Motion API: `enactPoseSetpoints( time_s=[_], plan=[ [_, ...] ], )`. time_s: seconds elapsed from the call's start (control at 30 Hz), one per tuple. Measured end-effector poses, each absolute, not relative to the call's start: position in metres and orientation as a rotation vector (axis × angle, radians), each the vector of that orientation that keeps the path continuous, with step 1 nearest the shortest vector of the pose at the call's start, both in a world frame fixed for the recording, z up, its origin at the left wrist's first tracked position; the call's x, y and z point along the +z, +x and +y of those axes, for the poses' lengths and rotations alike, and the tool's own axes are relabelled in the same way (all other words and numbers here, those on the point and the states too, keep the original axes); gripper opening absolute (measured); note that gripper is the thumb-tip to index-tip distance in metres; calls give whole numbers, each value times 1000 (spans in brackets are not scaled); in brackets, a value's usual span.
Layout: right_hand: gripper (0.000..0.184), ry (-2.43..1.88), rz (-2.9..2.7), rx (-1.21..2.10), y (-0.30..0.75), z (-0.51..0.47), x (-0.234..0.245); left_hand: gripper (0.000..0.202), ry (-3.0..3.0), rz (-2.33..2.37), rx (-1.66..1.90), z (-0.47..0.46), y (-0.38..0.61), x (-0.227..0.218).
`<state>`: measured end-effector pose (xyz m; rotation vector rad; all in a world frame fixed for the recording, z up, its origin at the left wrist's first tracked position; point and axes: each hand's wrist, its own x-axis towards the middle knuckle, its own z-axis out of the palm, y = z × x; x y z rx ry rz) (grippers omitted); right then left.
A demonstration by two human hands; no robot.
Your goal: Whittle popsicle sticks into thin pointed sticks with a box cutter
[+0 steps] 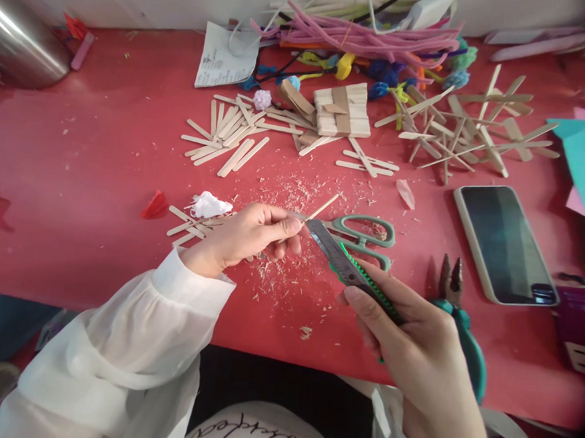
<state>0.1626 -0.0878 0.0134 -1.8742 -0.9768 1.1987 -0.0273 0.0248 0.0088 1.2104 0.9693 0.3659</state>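
Note:
Between the thumb and fingers of my left hand is a thin wooden stick, its free end pointing up and to the right. My right hand is wrapped round a green and black utility knife. The knife's blade tip lies close to the stick beside my left thumb; whether it touches I cannot tell. Behind the blade, grey-green scissors rest on the red table. Wood shavings are scattered beneath and around my hands.
Craft sticks and a banded stick bundle lie farther back. Crossed sticks spread at the right back, near pink pipe cleaners. Pliers and a phone are at right. A metal cylinder stands at left.

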Motion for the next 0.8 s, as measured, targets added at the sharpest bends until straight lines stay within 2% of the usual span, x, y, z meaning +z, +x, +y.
enactPoseSetpoints(
  time_s=[0.43, 0.63, 0.8],
  plan=[
    [36, -1770, -847, 1349, 155, -83, 21, 30, 1279, 976, 407, 25, -26, 13],
    [40, -1810, -871, 1309, 155, -86, 21, 32, 1231, 1024, 399, 24, -27, 10],
    [37, -1821, -1044, 1225, 157, -89, 21, 37, 1210, 1017, 370, 24, -27, 8]
  ],
)
